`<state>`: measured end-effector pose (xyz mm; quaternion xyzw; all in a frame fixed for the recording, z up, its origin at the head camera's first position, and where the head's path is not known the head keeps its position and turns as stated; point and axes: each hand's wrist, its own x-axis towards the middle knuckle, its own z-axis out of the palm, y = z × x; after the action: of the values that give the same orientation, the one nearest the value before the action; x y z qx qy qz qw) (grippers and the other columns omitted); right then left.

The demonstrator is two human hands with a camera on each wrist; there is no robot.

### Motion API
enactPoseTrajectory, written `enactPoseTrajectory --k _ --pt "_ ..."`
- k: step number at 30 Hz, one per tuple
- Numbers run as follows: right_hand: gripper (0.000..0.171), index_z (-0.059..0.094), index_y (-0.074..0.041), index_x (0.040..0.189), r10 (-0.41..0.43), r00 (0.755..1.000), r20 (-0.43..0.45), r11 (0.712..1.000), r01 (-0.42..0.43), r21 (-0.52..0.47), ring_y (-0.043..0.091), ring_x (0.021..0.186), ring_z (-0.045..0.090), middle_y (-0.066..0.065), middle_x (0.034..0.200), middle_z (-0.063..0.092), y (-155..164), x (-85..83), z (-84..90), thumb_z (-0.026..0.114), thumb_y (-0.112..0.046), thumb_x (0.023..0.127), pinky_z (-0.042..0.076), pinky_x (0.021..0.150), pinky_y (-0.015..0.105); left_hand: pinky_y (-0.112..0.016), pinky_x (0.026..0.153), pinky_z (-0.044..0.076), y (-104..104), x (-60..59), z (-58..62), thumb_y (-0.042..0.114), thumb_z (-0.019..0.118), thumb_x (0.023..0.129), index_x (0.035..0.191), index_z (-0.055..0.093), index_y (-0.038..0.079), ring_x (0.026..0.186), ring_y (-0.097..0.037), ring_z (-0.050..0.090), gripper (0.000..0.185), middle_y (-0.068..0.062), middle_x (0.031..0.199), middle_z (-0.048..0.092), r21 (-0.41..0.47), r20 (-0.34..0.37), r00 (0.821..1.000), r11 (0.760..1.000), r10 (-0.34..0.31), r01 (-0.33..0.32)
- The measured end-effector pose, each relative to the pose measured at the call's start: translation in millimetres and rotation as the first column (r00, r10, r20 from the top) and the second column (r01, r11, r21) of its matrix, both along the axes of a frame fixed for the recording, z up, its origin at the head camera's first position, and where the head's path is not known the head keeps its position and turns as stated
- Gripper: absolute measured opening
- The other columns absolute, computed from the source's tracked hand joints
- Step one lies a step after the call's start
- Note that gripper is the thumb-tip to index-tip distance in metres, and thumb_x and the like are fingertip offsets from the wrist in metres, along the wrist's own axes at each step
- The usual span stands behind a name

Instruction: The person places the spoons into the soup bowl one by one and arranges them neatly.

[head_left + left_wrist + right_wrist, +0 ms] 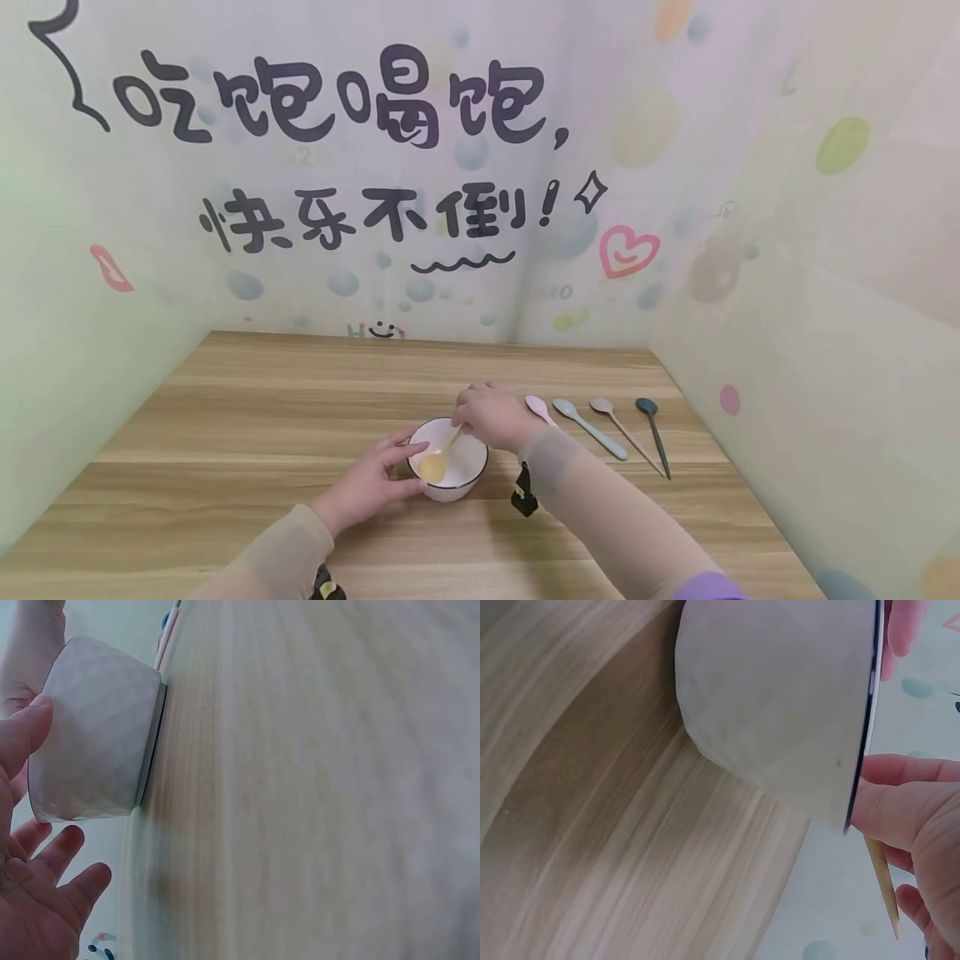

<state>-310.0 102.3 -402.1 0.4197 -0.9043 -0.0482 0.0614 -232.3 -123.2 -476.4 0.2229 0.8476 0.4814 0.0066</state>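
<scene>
The white bowl (448,461) stands on the wooden table (247,433) near the person, and the left hand (372,482) lies against its left wall with fingers nearly straight and thumb at the rim, apparently to steady it. The right hand (491,414) reaches over the far right rim and pinches the handle of a yellow spoon (437,462), whose head rests down inside the bowl; the wrist views are too blurred to show whether anything lies in there. Four more spoons (600,429) lie side by side to the right, within easy reach.
</scene>
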Motion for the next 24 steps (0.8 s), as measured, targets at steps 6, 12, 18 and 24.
enactPoseTrajectory --k 6,12,18,24 --pt "0.02 0.074 -0.023 0.105 0.022 1.0 -0.014 1.0 -0.022 0.005 0.015 0.108 0.055 -0.006 0.109 0.065 1 1.6 -0.2 0.073 -0.018 0.086 0.044 0.095 0.038 -0.06 0.103 0.035 0 0.1 0.0 0.032 0.078 0.081 0.132 0.059 0.008 0.134 -0.045 0.033 0.059 -0.017 0.151 0.034 0.004 -0.007 1.0 1.0 -0.004 0.004" --pt "0.023 0.074 -0.024 0.106 0.043 0.999 -0.017 0.999 -0.043 0.019 0.015 0.109 0.054 -0.007 0.11 0.065 0 3.1 1.5 0.075 -0.019 0.084 0.043 0.097 0.038 -0.061 0.103 0.035 0 0.2 -0.3 0.031 0.078 0.081 0.132 0.059 0.006 0.134 -0.046 0.033 0.06 -0.019 0.151 0.034 0.007 -0.01 1.0 1.0 -0.002 0.002" --pt "0.022 0.074 -0.022 0.107 0.039 0.999 0.027 0.999 -0.038 -0.022 0.015 0.109 0.054 -0.006 0.11 0.064 3 3.2 -0.3 0.074 -0.019 0.085 0.042 0.097 0.038 -0.06 0.102 0.036 0 0.7 -0.1 0.032 0.078 0.081 0.132 0.059 0.007 0.134 -0.046 0.034 0.06 -0.018 0.15 0.035 0.004 -0.01 1.0 1.0 0.001 -0.001" --pt "0.022 0.074 -0.019 0.107 0.052 0.997 0.062 0.992 -0.044 -0.118 0.017 0.109 0.055 -0.003 0.11 0.065 14 4.9 0.7 0.072 -0.015 0.086 0.043 0.096 0.041 -0.059 0.103 0.036 1 1.2 -0.1 0.031 0.079 0.08 0.131 0.06 0.007 0.134 -0.046 0.034 0.059 -0.018 0.151 0.035 0.01 -0.003 1.0 1.0 0.008 -0.008"
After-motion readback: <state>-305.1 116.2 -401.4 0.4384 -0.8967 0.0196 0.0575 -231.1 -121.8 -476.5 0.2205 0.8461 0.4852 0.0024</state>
